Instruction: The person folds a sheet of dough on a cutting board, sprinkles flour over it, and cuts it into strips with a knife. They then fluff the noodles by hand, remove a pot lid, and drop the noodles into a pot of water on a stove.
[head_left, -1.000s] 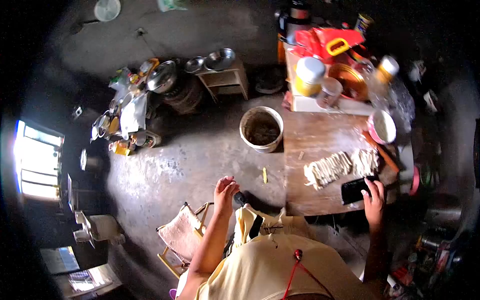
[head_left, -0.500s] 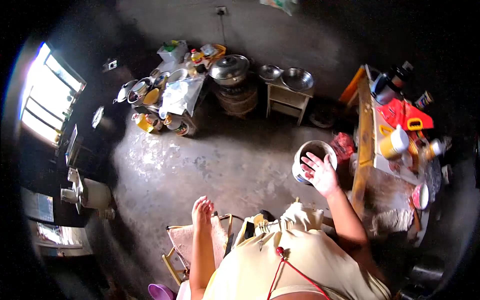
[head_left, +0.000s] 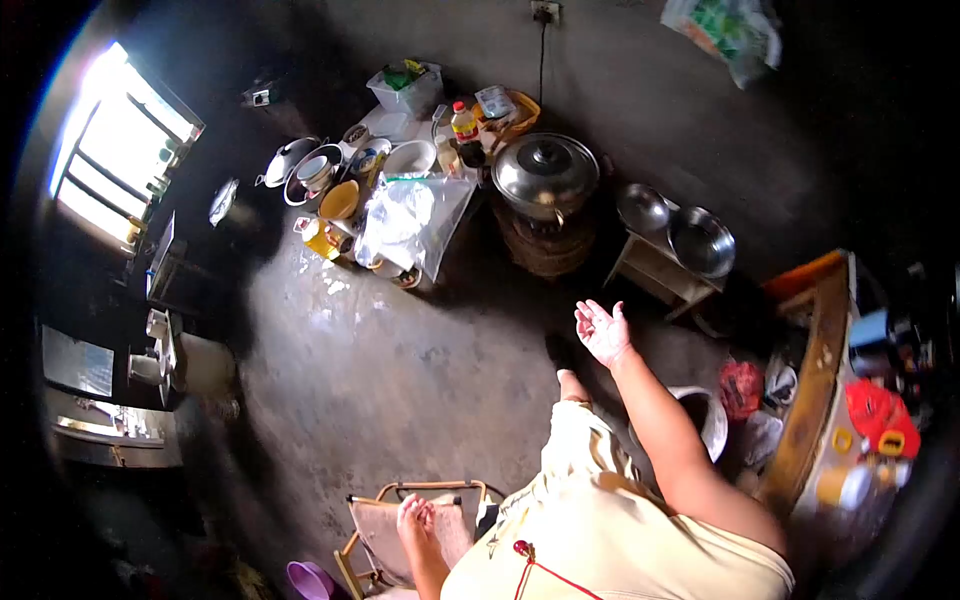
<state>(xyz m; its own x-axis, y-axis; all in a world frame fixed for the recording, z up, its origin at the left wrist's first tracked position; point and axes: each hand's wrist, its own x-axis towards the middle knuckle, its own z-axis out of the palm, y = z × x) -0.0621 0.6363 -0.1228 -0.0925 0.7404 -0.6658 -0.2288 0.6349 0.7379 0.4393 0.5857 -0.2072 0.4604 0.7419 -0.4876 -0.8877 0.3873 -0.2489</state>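
My right hand (head_left: 604, 333) reaches forward over the floor, palm up, fingers spread and holding nothing. Below its forearm is a white bucket (head_left: 714, 425), partly hidden by the arm. My left hand (head_left: 418, 520) hangs low in front of a folding chair (head_left: 375, 530) with a pinkish cloth seat. Its fingers are loosely bent, and no object shows in them. One of my feet (head_left: 562, 352) is stepped forward. Ahead of the right hand, a large lidded steel pot (head_left: 545, 178) sits on a round stove (head_left: 545, 245).
A table at the back left carries bowls, bottles and a clear plastic bag (head_left: 412, 222). Two steel basins (head_left: 702, 242) rest on a small stand. At right, a wooden-edged counter (head_left: 815, 370) holds a red bag (head_left: 882, 418). A purple basin (head_left: 311, 580) lies low left.
My body has moved forward, bringing the pot and stove nearer. The right hand has passed beyond the bucket. My left hand has dropped lower in view.
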